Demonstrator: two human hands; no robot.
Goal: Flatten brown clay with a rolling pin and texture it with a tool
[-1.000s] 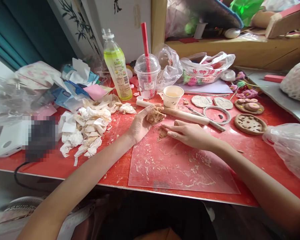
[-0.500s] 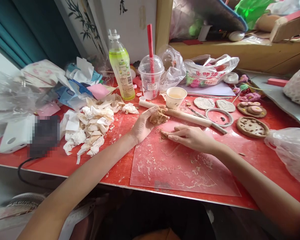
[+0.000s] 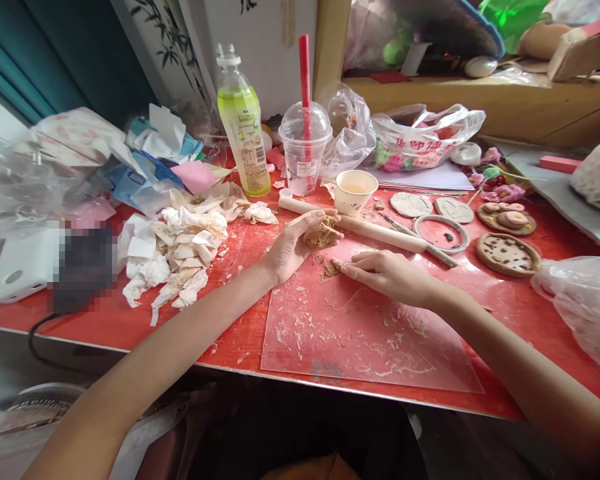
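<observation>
A rough brown lump of clay (image 3: 323,233) rests in my left hand (image 3: 291,248), whose fingers curl around it just above the clear plastic sheet (image 3: 340,333). To the right, my right hand (image 3: 387,275) lies low over the sheet, its fingertips touching some brown clay crumbs (image 3: 329,267). Those fingers are held together, and a bit of clay may be under them. Dry scraps are scattered over the sheet. Just beyond both hands lies a pale rolling pin (image 3: 380,235), and behind it stands a paper cup (image 3: 355,192) with cloudy liquid.
Flat clay discs (image 3: 411,205), a ring (image 3: 464,243) and a spotted clay dish (image 3: 507,253) lie at the right. A green drink bottle (image 3: 245,133) and a domed plastic cup (image 3: 304,150) stand behind. Crumpled tissues (image 3: 180,250) pile at the left.
The view has shifted slightly. My left hand still holds the clay lump, tilted a little differently. My right fingertips have drawn back slightly from the crumbs, which show more fully.
</observation>
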